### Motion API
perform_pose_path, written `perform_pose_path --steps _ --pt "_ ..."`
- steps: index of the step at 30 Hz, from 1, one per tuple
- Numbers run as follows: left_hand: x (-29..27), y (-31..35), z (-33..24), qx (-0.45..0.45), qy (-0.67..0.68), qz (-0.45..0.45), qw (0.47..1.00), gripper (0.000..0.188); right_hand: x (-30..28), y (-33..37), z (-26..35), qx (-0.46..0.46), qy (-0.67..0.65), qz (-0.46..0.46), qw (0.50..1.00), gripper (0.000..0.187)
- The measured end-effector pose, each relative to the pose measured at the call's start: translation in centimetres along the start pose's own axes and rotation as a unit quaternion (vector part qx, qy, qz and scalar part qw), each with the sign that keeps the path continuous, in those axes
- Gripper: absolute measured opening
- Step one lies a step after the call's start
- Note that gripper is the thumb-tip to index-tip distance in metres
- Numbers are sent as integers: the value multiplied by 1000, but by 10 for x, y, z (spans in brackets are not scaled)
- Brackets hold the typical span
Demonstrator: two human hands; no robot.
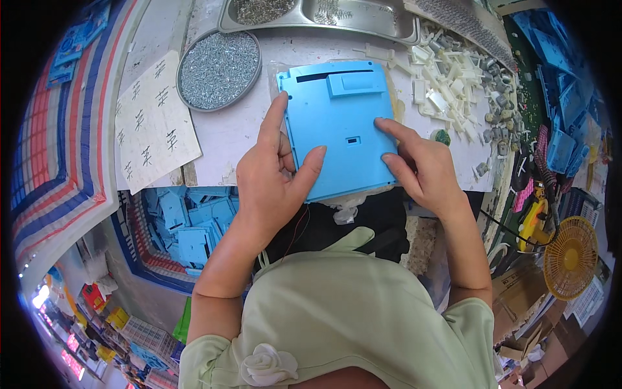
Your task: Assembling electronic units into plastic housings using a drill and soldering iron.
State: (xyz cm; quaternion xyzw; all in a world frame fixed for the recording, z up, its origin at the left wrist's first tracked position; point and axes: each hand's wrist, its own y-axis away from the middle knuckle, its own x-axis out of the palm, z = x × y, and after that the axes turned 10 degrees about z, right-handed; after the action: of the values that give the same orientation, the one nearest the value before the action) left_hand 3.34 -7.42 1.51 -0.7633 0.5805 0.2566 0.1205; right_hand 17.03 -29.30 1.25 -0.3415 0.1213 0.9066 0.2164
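Paper sheet: a white sheet [154, 123] with dark handwritten signs lies far to the left of the left hand, flat on the surface [227, 129].
Round tray: a shallow metal dish [219, 69] full of small silver screws stands just beyond the left hand, a little to its left, so the screws seem easy to reach.
Blue shells below: a heap of blue plastic parts [188, 223] lies under the edge of the surface, down and left of the left hand.
Left hand: the left hand [275, 178] grips the left edge of the blue panel; the thumb lies on top, the index finger points straight along the edge, and the other fingers are curled behind it. I judge that this grip keeps the panel from sliding.
Blue panel: the flat blue plastic cover [340, 126] rests on the surface between both hands, its near edge over the edge of the surface, with a slot at the far end and a small rectangular hole in the middle.
Right hand: the right hand [424, 168] is spread; two fingertips press on the right part of the panel, and nothing is pinched.
White parts: a pile of small white plastic pieces [447, 84] lies beyond the right hand, close enough to pick from.
Yellow fan: a small round fan [570, 256] stands well to the right, lower than the right hand.
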Motion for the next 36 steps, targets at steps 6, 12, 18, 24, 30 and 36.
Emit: perform_pose_path --steps 6,12,18,24,30,36 --pt "3 5 14 9 -67 0 998 74 10 4 14 -17 180 -13 983 56" --pt "-7 3 17 13 10 32 999 62 -4 2 31 25 260 93 961 63" --pt "-79 -47 51 55 -163 -95 981 31 -54 -70 47 -89 131 75 984 27" --pt "-97 -74 71 66 -307 -100 944 11 18 -221 58 -246 327 3 913 14" --pt "-106 -78 85 98 -276 -167 941 12 47 -270 66 -229 414 101 875 9" --pt "-107 -84 86 74 -290 -160 941 22 -4 -242 55 -258 233 10 938 11"
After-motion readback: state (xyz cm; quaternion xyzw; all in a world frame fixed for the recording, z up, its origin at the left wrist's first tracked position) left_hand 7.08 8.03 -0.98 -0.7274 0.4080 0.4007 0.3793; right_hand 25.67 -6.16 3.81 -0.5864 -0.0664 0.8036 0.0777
